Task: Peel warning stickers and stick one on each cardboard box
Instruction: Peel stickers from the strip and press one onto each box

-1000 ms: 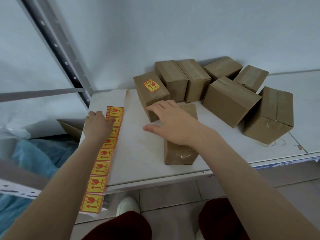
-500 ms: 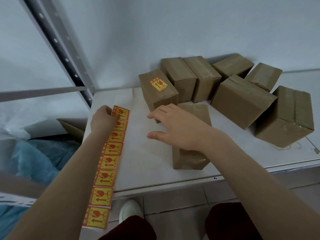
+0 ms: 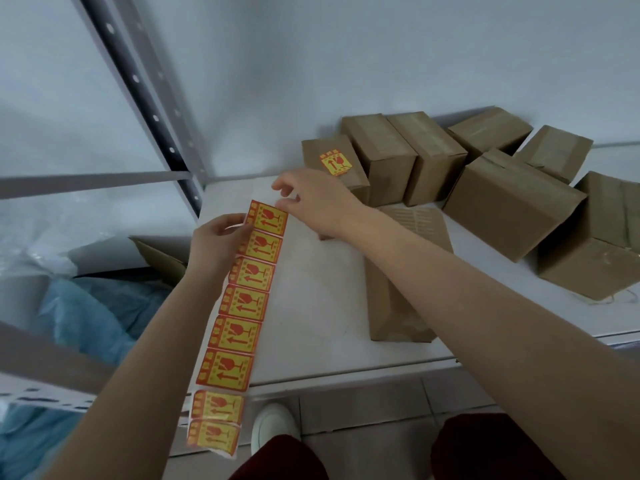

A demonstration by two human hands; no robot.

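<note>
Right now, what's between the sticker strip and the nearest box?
Only bare white tabletop between sticker strip and nearest box; the right hand reaches across its far end. Head view.

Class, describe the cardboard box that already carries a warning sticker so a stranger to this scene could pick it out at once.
On the white shelf top, find the huddle of brown cardboard boxes against the pale wall. Take its leftmost box, just beyond the right hand. It alone bears a red-and-yellow warning sticker on top; its neighbours are bare.
</note>
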